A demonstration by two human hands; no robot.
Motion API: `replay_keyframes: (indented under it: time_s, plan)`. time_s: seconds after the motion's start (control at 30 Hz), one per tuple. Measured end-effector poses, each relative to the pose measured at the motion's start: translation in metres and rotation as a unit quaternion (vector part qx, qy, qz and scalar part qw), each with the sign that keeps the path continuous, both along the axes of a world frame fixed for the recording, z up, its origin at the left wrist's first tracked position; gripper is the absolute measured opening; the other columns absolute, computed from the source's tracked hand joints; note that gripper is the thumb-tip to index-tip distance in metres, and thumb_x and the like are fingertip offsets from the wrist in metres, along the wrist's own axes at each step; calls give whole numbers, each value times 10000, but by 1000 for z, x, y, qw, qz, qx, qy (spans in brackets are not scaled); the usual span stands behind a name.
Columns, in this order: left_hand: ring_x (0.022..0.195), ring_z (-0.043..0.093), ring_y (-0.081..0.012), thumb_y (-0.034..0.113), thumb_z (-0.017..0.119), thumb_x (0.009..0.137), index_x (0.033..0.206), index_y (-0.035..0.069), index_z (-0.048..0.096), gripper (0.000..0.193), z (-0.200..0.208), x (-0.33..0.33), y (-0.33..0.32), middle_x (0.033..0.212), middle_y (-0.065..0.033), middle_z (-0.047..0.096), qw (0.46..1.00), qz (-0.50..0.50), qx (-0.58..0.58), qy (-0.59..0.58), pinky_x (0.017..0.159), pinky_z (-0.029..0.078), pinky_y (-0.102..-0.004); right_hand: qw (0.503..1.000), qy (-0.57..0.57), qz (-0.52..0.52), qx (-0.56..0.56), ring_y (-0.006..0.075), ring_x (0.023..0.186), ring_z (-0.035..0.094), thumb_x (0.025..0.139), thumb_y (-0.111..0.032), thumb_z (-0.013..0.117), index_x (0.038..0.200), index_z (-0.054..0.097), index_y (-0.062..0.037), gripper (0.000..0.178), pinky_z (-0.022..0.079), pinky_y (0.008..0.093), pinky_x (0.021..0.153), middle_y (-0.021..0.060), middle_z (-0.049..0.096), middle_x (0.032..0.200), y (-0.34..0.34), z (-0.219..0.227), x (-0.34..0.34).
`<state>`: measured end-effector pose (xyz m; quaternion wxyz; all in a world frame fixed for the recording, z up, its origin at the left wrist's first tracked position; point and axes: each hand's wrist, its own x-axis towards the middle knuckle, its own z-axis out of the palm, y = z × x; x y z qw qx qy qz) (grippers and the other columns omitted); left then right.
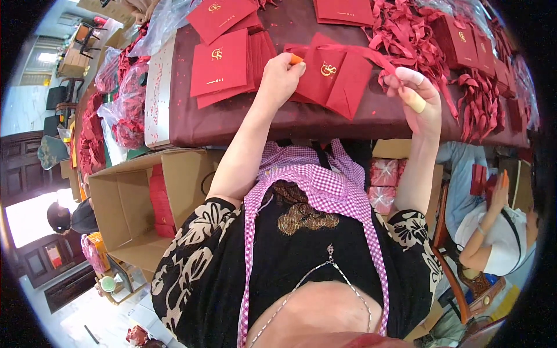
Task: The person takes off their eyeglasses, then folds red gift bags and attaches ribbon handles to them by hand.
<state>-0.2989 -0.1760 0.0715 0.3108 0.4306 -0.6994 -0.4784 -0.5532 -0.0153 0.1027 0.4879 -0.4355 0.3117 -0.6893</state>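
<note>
A flat red paper bag [326,71] with a gold emblem lies in front of me on the table, its folded end toward me. Across its far part runs a red ribbon [354,50]. My right hand [419,100] pinches this ribbon right of the bag; its fingers wear pale and yellowish finger covers. At the bag's left edge my left hand [281,78] is closed, with an orange cover on one fingertip. What sits between its fingers is hidden. Just left of that hand lies a stack of similar red bags [219,64].
More red bags [343,11] lie at the far side of the dark tablecloth [232,124]. A ribbon heap [400,36] and bag stacks [458,42] are at right. An open cardboard box [130,203] stands below left. Another person [493,232] sits at right.
</note>
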Motion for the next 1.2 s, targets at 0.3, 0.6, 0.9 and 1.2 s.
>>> replay_keyframes:
  time_s: [0.3,0.6,0.9,1.2]
  plan:
    - [725,564,-57,23,579,866,1039,-42,629,192,10,5,9,842,-24,653,993,-68,82,59,654,452,-198,841,471,-263,-47,215,950,591,743,-38,733,908,686,-80,177,469,312,829,65,638,1020,-26,-16,46]
    - [779,558,-50,-12,583,836,1093,-28,615,259,28,6,18,885,-4,623,988,-128,73,54,695,452,-183,803,534,-255,-71,204,869,589,744,-108,729,867,663,-99,140,392,336,815,19,659,867,-40,-23,89]
    - [776,550,-48,-8,579,836,1092,-28,612,259,34,7,23,871,-4,615,990,-138,21,37,682,455,-190,794,552,-248,-52,221,847,574,787,-156,694,861,656,-79,114,377,358,821,39,648,832,-44,-19,95]
    - [763,544,-48,-6,574,836,1073,-24,617,241,33,6,26,841,2,610,991,-133,-14,22,678,453,-197,781,570,-244,-71,237,836,576,783,-133,679,837,642,-75,87,382,364,810,50,640,815,-43,-12,93]
